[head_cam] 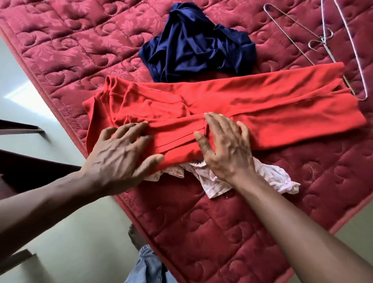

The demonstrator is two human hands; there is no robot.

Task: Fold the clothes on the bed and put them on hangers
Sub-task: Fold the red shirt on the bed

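One red garment (264, 103), part-folded, lies on the bed (79, 17) under the left hand (120, 155) and right hand (225, 149), both spread flat and pressing; crumpled navy garment (196, 48) beyond, floral garment (275, 177) beneath and far-right wire hangers (322, 40) unused, so task judged early.

Red garment (241, 101), navy garment (196, 48), pink-floral white cloth (275, 176), maroon quilted mattress (79, 17), silver hangers (323, 38)

PLACE: home bedroom | BED: bed (78, 28) with quilted dark-red mattress, piped edge | ON IT: red garment (253, 97), crumpled navy garment (196, 48), pale floral cloth (275, 175), wire hangers (323, 39) | FLOOR: pale smooth floor (3, 66) beside bed | LEFT: dark wooden furniture (8, 160)
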